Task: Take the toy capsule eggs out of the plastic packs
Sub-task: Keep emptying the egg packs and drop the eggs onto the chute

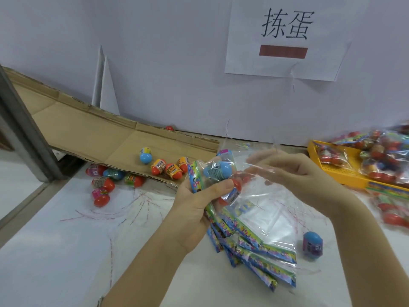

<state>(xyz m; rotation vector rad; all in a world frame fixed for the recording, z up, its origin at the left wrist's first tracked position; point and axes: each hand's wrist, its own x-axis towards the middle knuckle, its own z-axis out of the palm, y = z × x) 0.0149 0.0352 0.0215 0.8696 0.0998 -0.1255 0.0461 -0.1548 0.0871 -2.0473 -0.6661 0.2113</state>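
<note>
Currently held pack (194,176): clamped in the left hand (194,207), thumb pressed across its front and fingers curled behind, raised above the bench (66,251).
Eggs inside: a blue egg (215,171) near the top and a red egg (237,185) at the thumb tip, both within the film.
Right hand (309,173): blurred, at the pack's loose clear film; whether it pinches the film or lies apart from it cannot be told.
Freed eggs (171,170): scattered on the cardboard ramp (88,134) and on the bench at its lower edge.
Loose egg (312,243): upright on the bench, just beside the right forearm.
Empty packs (265,251): heaped on the bench beneath the hands.
Full packs (387,156): piled in the yellow tray (327,173) at right.
Risk, drop: a sharp pull on the slippery film could let both eggs fall at once and roll off across the bench.
Risk, retention: the thumb lies against the red egg and may pin it inside while the blue egg comes free.
Risk, knock: a sweep of the right forearm could send the loose egg rolling.
Risk, mix-up: an egg falling among the empty packs could be overlooked.
</note>
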